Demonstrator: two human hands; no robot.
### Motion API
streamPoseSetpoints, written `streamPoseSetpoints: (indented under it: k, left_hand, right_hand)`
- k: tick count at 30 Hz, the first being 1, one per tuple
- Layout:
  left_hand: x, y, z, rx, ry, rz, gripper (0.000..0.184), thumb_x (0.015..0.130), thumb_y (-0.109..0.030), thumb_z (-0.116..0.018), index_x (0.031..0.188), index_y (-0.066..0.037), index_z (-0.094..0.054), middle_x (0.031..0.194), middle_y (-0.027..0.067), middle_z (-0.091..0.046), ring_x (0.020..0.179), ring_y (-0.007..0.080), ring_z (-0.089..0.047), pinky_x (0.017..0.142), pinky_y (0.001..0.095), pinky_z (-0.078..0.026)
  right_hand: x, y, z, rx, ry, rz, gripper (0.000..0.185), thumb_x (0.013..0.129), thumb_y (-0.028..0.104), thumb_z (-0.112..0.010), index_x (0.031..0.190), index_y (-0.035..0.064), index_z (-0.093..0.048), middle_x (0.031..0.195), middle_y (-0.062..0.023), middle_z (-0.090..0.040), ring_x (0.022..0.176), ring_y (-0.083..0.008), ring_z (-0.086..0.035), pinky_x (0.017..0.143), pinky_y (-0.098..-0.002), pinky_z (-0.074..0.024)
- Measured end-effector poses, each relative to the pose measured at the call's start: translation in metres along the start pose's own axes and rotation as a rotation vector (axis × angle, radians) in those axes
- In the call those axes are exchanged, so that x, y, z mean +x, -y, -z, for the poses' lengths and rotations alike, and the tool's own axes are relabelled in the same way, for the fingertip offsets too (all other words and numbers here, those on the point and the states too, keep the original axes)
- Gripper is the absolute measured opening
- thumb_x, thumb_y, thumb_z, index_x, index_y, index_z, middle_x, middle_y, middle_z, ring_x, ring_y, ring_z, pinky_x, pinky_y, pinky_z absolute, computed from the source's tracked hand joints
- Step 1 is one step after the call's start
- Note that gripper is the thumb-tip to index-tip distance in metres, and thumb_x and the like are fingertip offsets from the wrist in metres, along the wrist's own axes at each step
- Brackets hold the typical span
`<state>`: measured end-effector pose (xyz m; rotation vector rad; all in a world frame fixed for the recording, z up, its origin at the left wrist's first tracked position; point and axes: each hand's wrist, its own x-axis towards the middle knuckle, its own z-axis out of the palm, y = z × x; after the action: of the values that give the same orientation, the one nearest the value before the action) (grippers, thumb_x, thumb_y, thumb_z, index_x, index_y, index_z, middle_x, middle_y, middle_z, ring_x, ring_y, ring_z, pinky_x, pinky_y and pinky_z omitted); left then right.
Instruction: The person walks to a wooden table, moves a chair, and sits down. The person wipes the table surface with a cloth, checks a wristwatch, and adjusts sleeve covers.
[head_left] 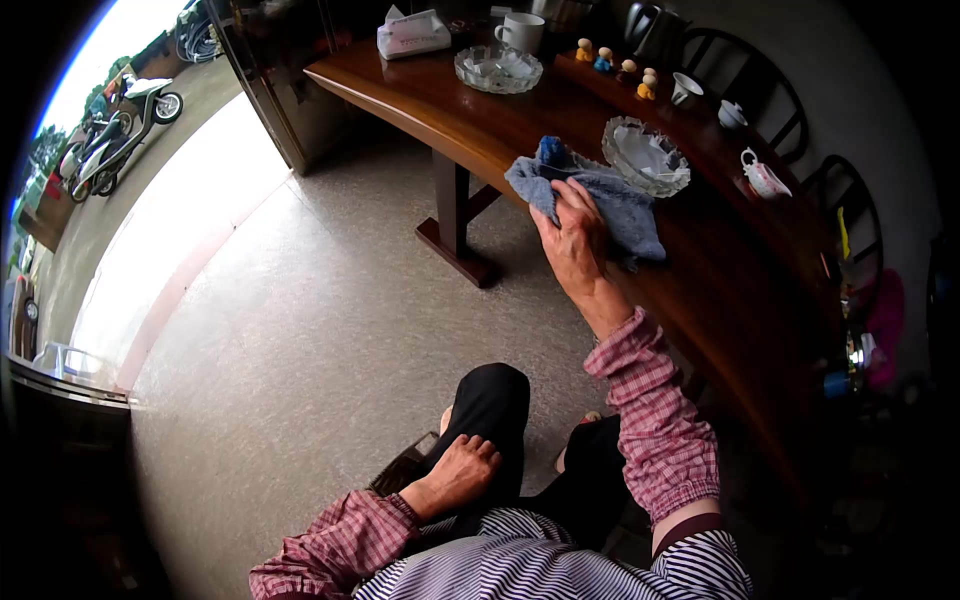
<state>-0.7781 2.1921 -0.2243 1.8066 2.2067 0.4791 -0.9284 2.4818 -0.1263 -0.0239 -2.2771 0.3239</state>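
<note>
My right hand presses a grey-blue cloth onto the near edge of the dark wooden table, its fingers closed over the bunched fabric. A deeper blue bit shows at the cloth's far end. Right beside the cloth is a cut-glass ashtray with white paper-like pieces inside. My left hand lies on my dark-trousered leg, fingers loosely bent and holding nothing.
Farther along the table are a second glass ashtray, a tissue pack and a white mug. Small figurines, a white cup and a patterned pitcher line the far side. A table leg stands below.
</note>
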Motion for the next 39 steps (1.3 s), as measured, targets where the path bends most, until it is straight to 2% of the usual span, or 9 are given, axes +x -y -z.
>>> streamPoseSetpoints:
  k: [5, 13, 15, 27, 28, 29, 33, 36, 39]
  left_hand:
    - [0.001, 0.003, 0.008, -0.042, 0.009, 0.056, 0.014, 0.077, -0.017, -0.057, 0.084, -0.005, -0.059, 0.083, 0.0099, -0.056, 0.081, 0.0251, -0.055, 0.072, 0.0366, -0.043]
    - [0.002, 0.007, 0.002, -0.028, 0.028, 0.075, 0.014, 0.077, -0.018, -0.058, 0.082, -0.005, -0.058, 0.081, 0.0092, -0.057, 0.081, 0.0254, -0.056, 0.072, 0.0372, -0.044]
    - [0.002, 0.009, -0.002, 0.002, 0.025, 0.107, 0.017, 0.075, -0.019, -0.059, 0.084, -0.005, -0.060, 0.084, 0.0095, -0.060, 0.083, 0.0241, -0.057, 0.073, 0.0359, -0.043]
    - [-0.001, 0.025, -0.020, 0.048, -0.050, 0.073, 0.013, 0.078, -0.017, -0.060, 0.082, -0.005, -0.058, 0.082, 0.0111, -0.059, 0.082, 0.0296, -0.059, 0.074, 0.0415, -0.046]
    - [-0.001, 0.025, -0.018, 0.059, -0.062, 0.060, 0.011, 0.078, -0.016, -0.060, 0.082, -0.006, -0.059, 0.081, 0.0106, -0.059, 0.082, 0.0293, -0.059, 0.074, 0.0408, -0.046]
    - [-0.001, 0.024, -0.017, 0.070, -0.100, 0.065, 0.011, 0.079, -0.016, -0.060, 0.081, -0.006, -0.058, 0.079, 0.0106, -0.057, 0.079, 0.0290, -0.057, 0.073, 0.0402, -0.046]
    - [0.012, 0.008, 0.005, -0.008, -0.195, -0.048, 0.009, 0.079, -0.010, -0.062, 0.077, -0.005, -0.055, 0.073, 0.0112, -0.051, 0.070, 0.0304, -0.053, 0.068, 0.0406, -0.044]
    - [0.028, -0.014, 0.017, -0.112, -0.240, -0.100, 0.012, 0.077, -0.007, -0.065, 0.087, -0.004, -0.059, 0.077, 0.0106, -0.055, 0.072, 0.0288, -0.055, 0.067, 0.0393, -0.044]
    - [0.041, -0.038, 0.040, -0.337, -0.432, -0.296, 0.018, 0.075, -0.002, -0.068, 0.092, 0.000, -0.061, 0.075, 0.0094, -0.058, 0.065, 0.0254, -0.056, 0.060, 0.0359, -0.044]
  right_hand:
    - [0.055, 0.008, -0.067, 0.073, 0.020, 0.038, 0.017, 0.080, 0.015, -0.069, 0.087, -0.0012, -0.067, 0.098, -0.0137, -0.065, 0.095, -0.0316, -0.061, 0.081, -0.0382, -0.0500]
    - [0.072, 0.008, -0.113, 0.052, -0.039, 0.094, 0.020, 0.076, 0.015, -0.073, 0.089, 0.0006, -0.068, 0.099, -0.0172, -0.064, 0.098, -0.0355, -0.059, 0.089, -0.0418, -0.0477]
    - [0.070, 0.008, -0.111, -0.027, -0.036, 0.140, 0.016, 0.076, 0.015, -0.074, 0.082, 0.0027, -0.066, 0.090, -0.0155, -0.063, 0.093, -0.0335, -0.058, 0.088, -0.0384, -0.0464]
    - [0.010, 0.008, -0.046, -0.048, -0.166, 0.104, 0.022, 0.064, 0.011, -0.081, 0.078, 0.0034, -0.065, 0.091, -0.0136, -0.062, 0.097, -0.0305, -0.057, 0.081, -0.0375, -0.0493]
    - [0.001, 0.008, -0.032, -0.025, -0.071, 0.050, 0.029, 0.070, 0.011, -0.078, 0.095, 0.0009, -0.066, 0.103, -0.0188, -0.066, 0.103, -0.0358, -0.060, 0.092, -0.0404, -0.0491]
    - [-0.006, 0.006, -0.024, -0.039, -0.089, 0.069, 0.029, 0.069, 0.011, -0.078, 0.093, 0.0011, -0.066, 0.104, -0.0189, -0.066, 0.104, -0.0353, -0.060, 0.092, -0.0398, -0.0492]
    - [-0.032, -0.006, 0.003, -0.060, -0.162, 0.024, 0.023, 0.069, 0.012, -0.077, 0.085, 0.0017, -0.065, 0.100, -0.0166, -0.066, 0.100, -0.0329, -0.061, 0.090, -0.0389, -0.0500]
    - [-0.051, -0.023, 0.019, -0.096, -0.132, -0.001, 0.020, 0.070, 0.014, -0.077, 0.081, 0.0024, -0.064, 0.093, -0.0139, -0.065, 0.098, -0.0314, -0.062, 0.086, -0.0382, -0.0510]
    - [-0.041, -0.022, 0.000, -0.187, -0.161, 0.123, 0.019, 0.070, 0.017, -0.077, 0.078, 0.0039, -0.065, 0.090, -0.0125, -0.066, 0.092, -0.0294, -0.063, 0.082, -0.0376, -0.0516]
